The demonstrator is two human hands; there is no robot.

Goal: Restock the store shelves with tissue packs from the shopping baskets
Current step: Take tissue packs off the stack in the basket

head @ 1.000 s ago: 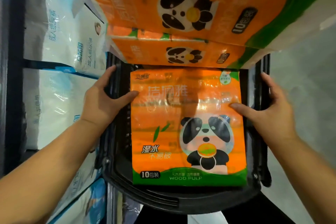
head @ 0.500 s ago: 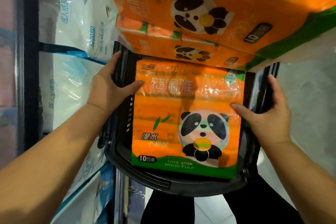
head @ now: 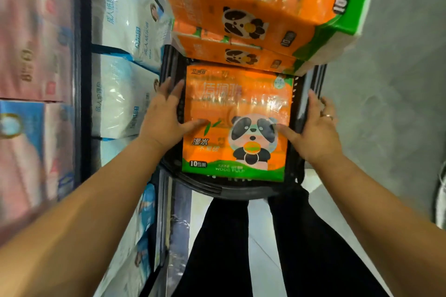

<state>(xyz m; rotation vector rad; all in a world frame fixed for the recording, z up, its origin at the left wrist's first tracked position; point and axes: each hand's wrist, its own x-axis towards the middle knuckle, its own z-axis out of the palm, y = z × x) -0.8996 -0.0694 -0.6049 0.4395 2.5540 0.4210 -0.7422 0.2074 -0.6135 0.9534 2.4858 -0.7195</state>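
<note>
An orange tissue pack (head: 237, 108) with a panda picture lies flat in a black shopping basket (head: 229, 187) held in front of me. My left hand (head: 161, 117) grips the basket's left rim, thumb pressed on the pack's top. My right hand (head: 312, 125) grips the right rim, with its thumb on the panda. Two more orange panda packs, a big one (head: 255, 0) above a lower one (head: 239, 56), are stacked just beyond the basket's far edge.
Shelves on the left hold white and blue packs (head: 123, 21) and pink boxes (head: 26, 38). Grey floor (head: 395, 79) lies to the right. My dark trouser legs (head: 301, 248) are below the basket. A white shoe (head: 439, 200) shows at the right edge.
The view has pulled back and up, so the basket looks smaller and lower. Both thumbs have slid further in over the pack's top. My legs have come into view.
</note>
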